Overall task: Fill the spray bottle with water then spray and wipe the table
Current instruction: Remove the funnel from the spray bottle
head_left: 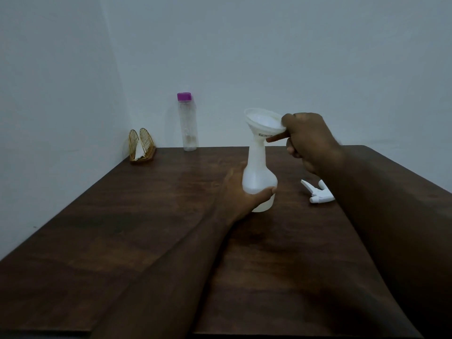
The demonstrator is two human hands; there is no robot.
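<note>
A white translucent spray bottle point(259, 177) stands on the dark wooden table point(146, 241), its top off. My left hand point(241, 192) grips its lower body from the left. A white funnel point(263, 123) sits in the bottle's neck, a little tilted. My right hand point(308, 140) pinches the funnel's right rim, with one finger pointing under the cone. The white trigger spray head point(316, 192) lies on the table to the right of the bottle, partly hidden by my right forearm.
A clear plastic water bottle point(187, 123) with a purple cap stands at the back of the table by the wall. A gold wire napkin holder point(141, 148) with white napkins sits in the back left corner.
</note>
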